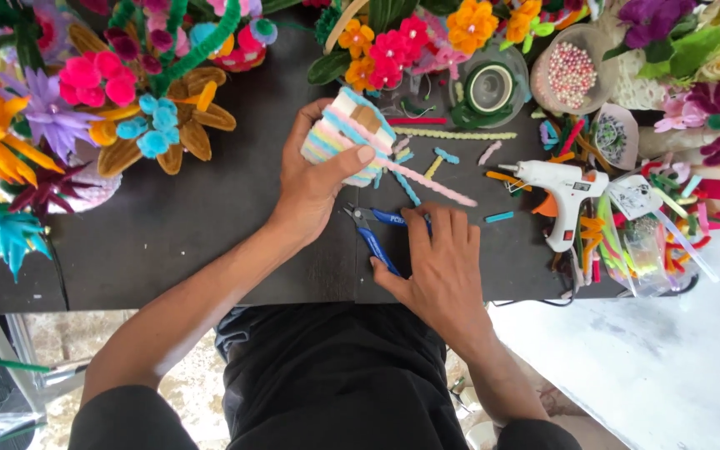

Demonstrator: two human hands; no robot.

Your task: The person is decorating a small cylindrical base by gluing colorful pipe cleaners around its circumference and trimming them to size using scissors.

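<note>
My left hand [314, 179] grips a small cup-shaped form wrapped in pastel pipe cleaners [349, 133], striped pink, blue, yellow and white, held just above the black table [177, 233]. A loose pink pipe cleaner tail [435, 185] trails from it to the right. My right hand [442, 262] lies flat on the table over a pair of blue-handled cutters [374, 236], whose jaws and one handle stick out to the left of my fingers.
A white hot glue gun [562, 190] rests at the right among cut pipe cleaner scraps [606, 242]. Pipe cleaner flowers [118, 92] crowd the left and back. A tape roll [490, 87] and a bowl of pink beads [571, 73] stand at the back right.
</note>
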